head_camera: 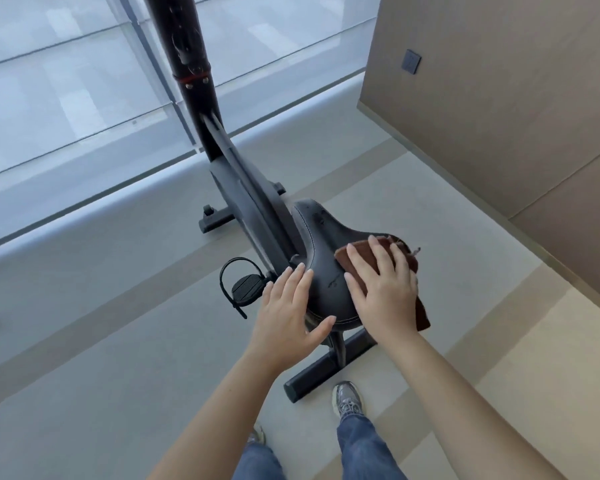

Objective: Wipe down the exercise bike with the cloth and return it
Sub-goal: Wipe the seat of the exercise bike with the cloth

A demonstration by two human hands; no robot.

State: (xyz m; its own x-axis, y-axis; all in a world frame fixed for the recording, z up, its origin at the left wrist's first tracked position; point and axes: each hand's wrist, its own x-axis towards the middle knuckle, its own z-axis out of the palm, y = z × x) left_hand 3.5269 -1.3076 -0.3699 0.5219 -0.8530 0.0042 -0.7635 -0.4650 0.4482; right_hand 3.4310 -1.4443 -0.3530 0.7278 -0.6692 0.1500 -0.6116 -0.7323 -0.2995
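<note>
A black exercise bike (243,188) stands in front of me, its black saddle (321,244) nearest and its post rising toward the top of the view. A brown cloth (343,256) lies flat on the right side of the saddle. My right hand (383,289) presses on the cloth with straight, spread fingers, covering most of it. Over the saddle's left edge rests my left hand (291,306), fingers straight, thumb reaching round the rear rim.
The bike's rear base bar (326,367) lies on the floor by my right shoe (349,400). A black pedal with strap (245,289) sticks out left. Tall windows (66,81) run behind the bike; a beige wall with a socket (411,61) stands at right.
</note>
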